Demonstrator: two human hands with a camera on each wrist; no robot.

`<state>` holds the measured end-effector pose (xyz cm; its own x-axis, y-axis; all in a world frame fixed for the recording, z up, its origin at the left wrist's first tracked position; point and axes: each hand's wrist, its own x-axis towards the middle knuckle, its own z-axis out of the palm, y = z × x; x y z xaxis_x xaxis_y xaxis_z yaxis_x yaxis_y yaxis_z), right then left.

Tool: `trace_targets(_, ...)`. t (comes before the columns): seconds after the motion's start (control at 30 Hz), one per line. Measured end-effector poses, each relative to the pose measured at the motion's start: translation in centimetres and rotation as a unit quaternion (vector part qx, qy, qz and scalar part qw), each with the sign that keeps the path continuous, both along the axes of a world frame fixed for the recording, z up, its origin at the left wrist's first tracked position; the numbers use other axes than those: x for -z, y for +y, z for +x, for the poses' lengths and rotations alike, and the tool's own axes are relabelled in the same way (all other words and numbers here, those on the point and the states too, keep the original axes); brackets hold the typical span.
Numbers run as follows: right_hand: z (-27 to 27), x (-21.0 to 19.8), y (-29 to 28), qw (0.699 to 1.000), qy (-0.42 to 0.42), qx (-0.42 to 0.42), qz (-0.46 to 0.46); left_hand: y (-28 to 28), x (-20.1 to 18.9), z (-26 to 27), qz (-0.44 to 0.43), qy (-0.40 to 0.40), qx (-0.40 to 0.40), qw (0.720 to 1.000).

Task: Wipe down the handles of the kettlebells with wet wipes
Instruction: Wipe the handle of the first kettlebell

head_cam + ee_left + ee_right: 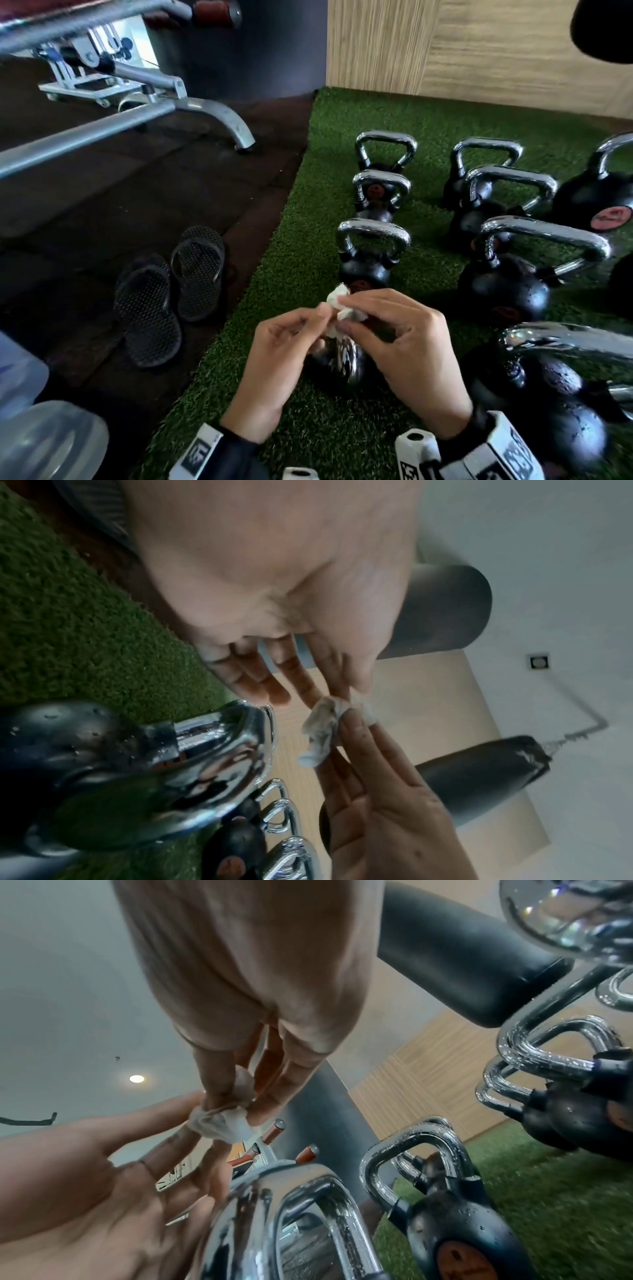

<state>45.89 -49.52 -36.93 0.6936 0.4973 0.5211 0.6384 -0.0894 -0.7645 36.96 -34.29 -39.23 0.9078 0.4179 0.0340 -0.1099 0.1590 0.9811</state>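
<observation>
A crumpled white wet wipe (337, 301) (323, 725) (219, 1127) is held between both hands above the turf. My left hand (313, 320) (342, 693) pinches its left side with thumb and forefinger, the other fingers loose. From the right, my right hand (356, 313) (236, 1104) pinches the same wipe. Directly beneath them stands a small black kettlebell (337, 366) whose chrome handle (222, 750) (294, 1215) is wet and touched by neither hand. Several more kettlebells (373, 253) with chrome handles stand in rows behind and to the right.
The kettlebells stand on green turf (342, 113) against a wooden wall (479, 44). On the dark rubber floor to the left lies a pair of black sandals (171, 291). A metal bench frame (137, 102) stands farther left. A clear plastic bottle (41, 442) is at the lower left.
</observation>
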Motion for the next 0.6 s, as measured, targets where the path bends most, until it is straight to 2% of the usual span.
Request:
trace_targets(0.07, 0.6, 0.4, -0.3, 1.000, 0.018, 0.021, -0.003, 0.1, 0.1, 0.0, 0.054, -0.034, 0.008, 0.998)
trace_targets(0.13, 1.7, 1.1, -0.7, 0.997, 0.052, 0.061, -0.001, 0.9, 1.0, 0.2, 0.160, -0.037, 0.002, 0.986)
trace_targets(0.2, 3.1, 2.3, -1.1, 0.991, 0.092, 0.101, 0.001, 2.1, 2.5, 0.5, 0.299, 0.046, -0.011, 0.953)
trace_targets(0.27, 4.2, 3.8, -1.1, 0.985, 0.120, 0.124, -0.016, 3.2, 4.3, 0.7, 0.402, 0.141, 0.052, 0.903)
trace_targets(0.33, 5.0, 5.3, -0.6, 0.980, 0.149, 0.128, -0.038, 3.3, 6.4, 1.2, 0.441, 0.187, 0.142, 0.867)
trace_targets(0.37, 5.3, 5.9, -0.2, 0.978, 0.161, 0.127, -0.047, 3.0, 7.4, 1.6, 0.454, 0.172, 0.170, 0.857)
trace_targets(0.47, 6.0, 7.5, 1.1, 0.975, 0.170, 0.127, -0.071, 1.3, 9.9, 3.1, 0.481, 0.095, 0.169, 0.855)
trace_targets(0.6, 5.6, 9.1, 2.3, 0.963, 0.241, 0.109, -0.058, 0.1, 11.4, 4.2, 0.438, 0.091, 0.083, 0.891)
